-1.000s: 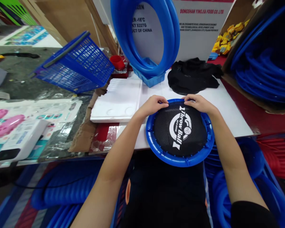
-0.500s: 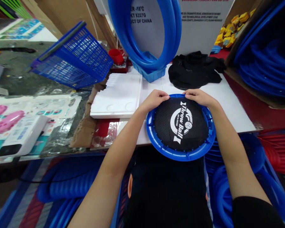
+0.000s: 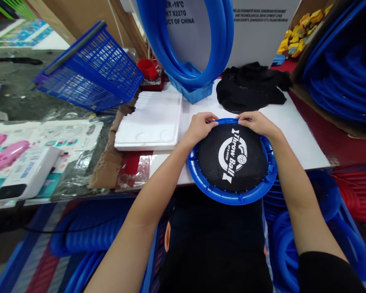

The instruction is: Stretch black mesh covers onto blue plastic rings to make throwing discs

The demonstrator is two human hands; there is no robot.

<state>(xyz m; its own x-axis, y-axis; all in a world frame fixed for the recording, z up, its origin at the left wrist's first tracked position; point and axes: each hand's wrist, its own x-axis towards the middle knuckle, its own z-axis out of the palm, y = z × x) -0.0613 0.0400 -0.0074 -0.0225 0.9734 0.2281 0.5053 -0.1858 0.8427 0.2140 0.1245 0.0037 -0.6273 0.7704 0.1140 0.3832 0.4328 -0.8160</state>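
Observation:
A round blue ring (image 3: 242,198) with a black mesh (image 3: 210,162) inside, printed "Throw Ball" in white, overhangs the near edge of the white board. At its far rim, my left hand (image 3: 202,127) grips the mesh edge between thumb and fingers. A short gap to the right, my right hand (image 3: 252,122) pinches the same far edge. Small pegs show along the ring's near side. Behind the ring lie black mesh pieces (image 3: 251,87) in a crumpled pile.
Several blue rings (image 3: 222,36) stand in a light blue basket (image 3: 198,95). A white foam block (image 3: 152,118), a blue crate (image 3: 94,69) and a red cup (image 3: 147,69) are at the left. A carton of blue rings (image 3: 344,85) stands at the right.
The view has shifted slightly. Both hands stay at the far rim, with the left fingers a little more bent over the edge; the ring is nearly unmoved.

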